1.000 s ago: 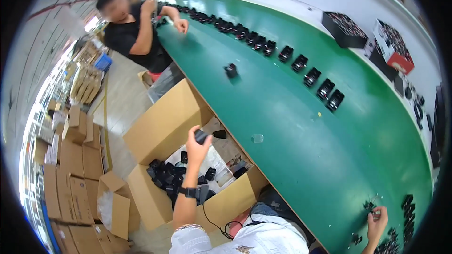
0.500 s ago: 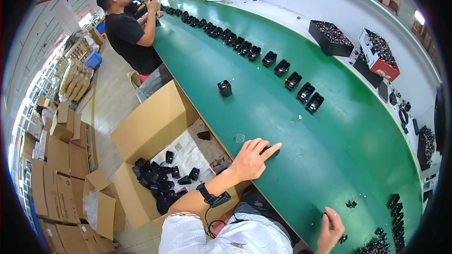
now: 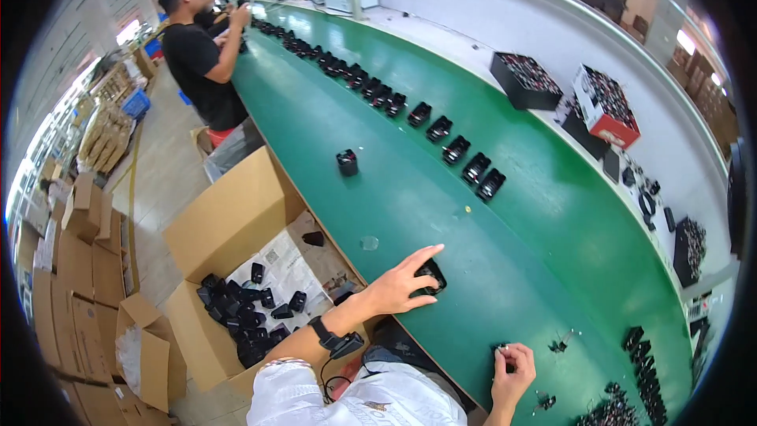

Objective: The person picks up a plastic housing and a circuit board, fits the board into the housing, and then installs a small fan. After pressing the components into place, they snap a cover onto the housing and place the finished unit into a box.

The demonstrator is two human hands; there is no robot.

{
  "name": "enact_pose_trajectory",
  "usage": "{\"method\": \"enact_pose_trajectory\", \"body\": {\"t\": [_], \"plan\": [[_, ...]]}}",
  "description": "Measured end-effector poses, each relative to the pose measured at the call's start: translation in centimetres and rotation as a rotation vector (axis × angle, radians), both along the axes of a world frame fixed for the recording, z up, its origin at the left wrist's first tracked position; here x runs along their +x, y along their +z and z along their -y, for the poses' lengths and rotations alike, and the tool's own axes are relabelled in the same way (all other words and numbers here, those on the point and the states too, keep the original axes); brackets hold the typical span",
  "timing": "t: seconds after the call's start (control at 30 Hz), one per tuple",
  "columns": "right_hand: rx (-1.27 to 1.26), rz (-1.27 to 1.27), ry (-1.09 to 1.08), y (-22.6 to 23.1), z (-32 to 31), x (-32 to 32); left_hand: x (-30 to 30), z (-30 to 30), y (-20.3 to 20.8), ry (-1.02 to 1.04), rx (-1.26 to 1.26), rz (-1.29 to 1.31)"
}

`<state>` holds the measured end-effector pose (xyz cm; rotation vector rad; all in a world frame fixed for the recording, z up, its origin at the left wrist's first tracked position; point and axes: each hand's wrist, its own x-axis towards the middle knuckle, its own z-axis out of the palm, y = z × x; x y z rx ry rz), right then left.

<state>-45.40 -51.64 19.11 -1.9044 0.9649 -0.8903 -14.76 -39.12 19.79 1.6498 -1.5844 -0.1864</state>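
Left hand [image 3: 400,288], lower centre of frame: fingers spread, resting on a small black housing [image 3: 431,275] on the green belt [image 3: 441,189]; clasped or merely pressed, not discernible. Right hand [image 3: 512,371], lower right: fingertips pinched on a tiny dark part [image 3: 503,348], shape too small to make out. Loose black clips [image 3: 561,341] just beside. Left of belt: open cardboard box [image 3: 229,229], lined with paper, holding a heap of black housings [image 3: 244,315]. Upper right: black tray [image 3: 527,80] and red-white carton [image 3: 605,106], contents blurred. On belt: single housing [image 3: 347,162] mid-frame, diagonal row of housings [image 3: 410,106] beyond. Upper left: another person [image 3: 201,55] at the belt, flattened cartons [image 3: 87,260] on floor.
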Motion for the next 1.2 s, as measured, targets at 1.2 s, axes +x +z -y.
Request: {"method": "enact_pose_trajectory", "body": {"t": [1.2], "plan": [[-0.346, -0.075, 0.322, 5.5, 2.6, 1.8, -10.4, 5.9, 2.4, -0.241, 0.072, -0.318]]}}
